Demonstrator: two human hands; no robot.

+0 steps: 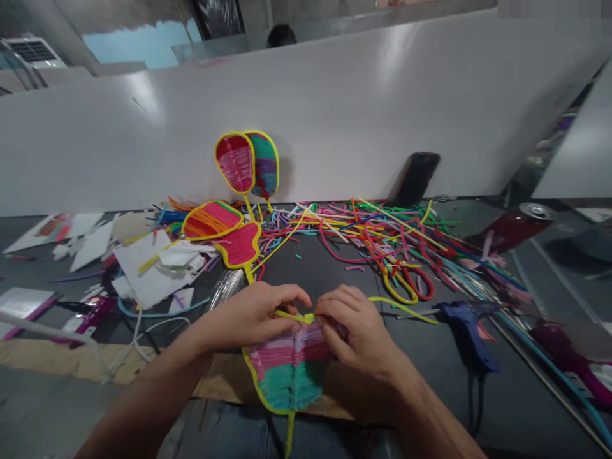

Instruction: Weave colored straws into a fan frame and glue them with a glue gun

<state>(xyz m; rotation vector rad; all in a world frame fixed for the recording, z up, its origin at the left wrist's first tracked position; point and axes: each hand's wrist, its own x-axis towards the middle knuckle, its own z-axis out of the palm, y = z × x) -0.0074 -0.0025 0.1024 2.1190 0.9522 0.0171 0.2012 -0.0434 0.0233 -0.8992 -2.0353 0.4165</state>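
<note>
Fingers of the left hand and right hand are pinched together on the yellow edging cord at the top rim of the woven fan, which lies on the tabletop just before the person. If the pinch loosens, the cord may well spring off the rim. The blue glue gun lies near the right wrist; its nozzle could burn. No writing is readable anywhere.
</note>
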